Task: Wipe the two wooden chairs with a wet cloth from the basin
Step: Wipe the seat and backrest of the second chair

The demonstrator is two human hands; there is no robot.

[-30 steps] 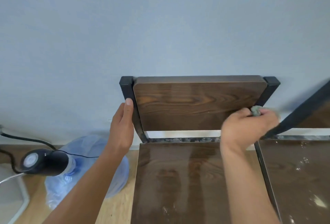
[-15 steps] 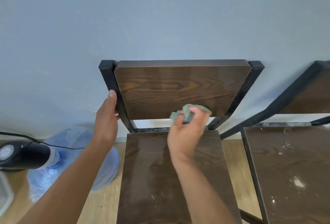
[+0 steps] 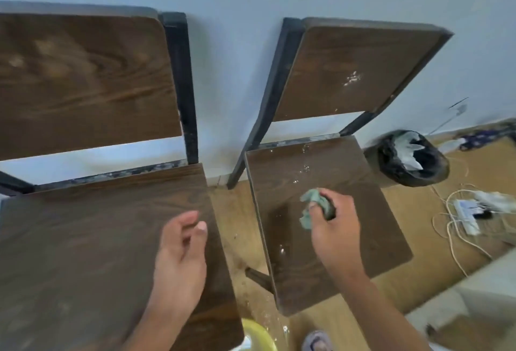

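Two wooden chairs with black metal frames stand side by side against the blue wall. The left chair (image 3: pixel 83 239) fills the left half of the view; its seat looks damp. The right chair (image 3: pixel 357 71) has white specks on its backrest and seat. My right hand (image 3: pixel 332 227) grips a crumpled grey-green cloth (image 3: pixel 312 205) and presses it on the right chair's seat. My left hand (image 3: pixel 181 255) hovers over the right edge of the left chair's seat, fingers loosely curled and holding nothing. A yellow basin rim (image 3: pixel 258 335) shows at the bottom between the chairs.
A round bin with a black liner (image 3: pixel 407 160) stands right of the right chair. A white power strip (image 3: pixel 469 211) and loose cables lie on the wooden floor at the far right. A pale block (image 3: pixel 474 294) sits at the lower right.
The view has swung right to take in both chairs. My right hand moved with the cloth from the left chair's backrest to the right chair's seat. My left hand let go of the left chair's frame.
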